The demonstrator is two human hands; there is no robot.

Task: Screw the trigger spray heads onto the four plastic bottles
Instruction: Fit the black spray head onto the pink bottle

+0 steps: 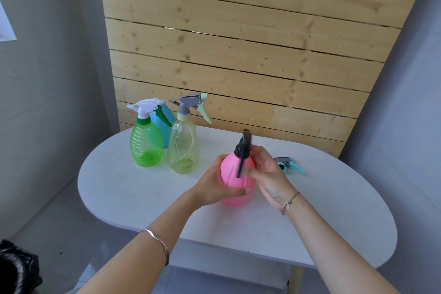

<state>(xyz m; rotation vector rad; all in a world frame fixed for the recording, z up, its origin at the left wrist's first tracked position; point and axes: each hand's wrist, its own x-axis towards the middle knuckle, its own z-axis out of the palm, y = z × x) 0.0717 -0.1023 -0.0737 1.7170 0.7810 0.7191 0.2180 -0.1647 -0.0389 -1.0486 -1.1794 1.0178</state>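
Wrapping the left hand (pixel 214 186) round the belly of the pink bottle (pixel 235 194), and curling the right hand (pixel 268 174) about the black trigger head (pixel 244 143) at its neck, near the middle of the table (pixel 334 210). Probably working best by keeping the bottle upright and still, turning the collar squarely and avoiding cross-threading. Lying loose just beyond, toward the right edge, a blue-grey spray head (pixel 292 164).

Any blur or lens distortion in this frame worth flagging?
Head view: the black spray head on the pink bottle is motion-smeared, while the green bottle and pale clear bottle are sharp; the wide-angle lens bows the wooden slats; lighting is soft, without harsh glare.
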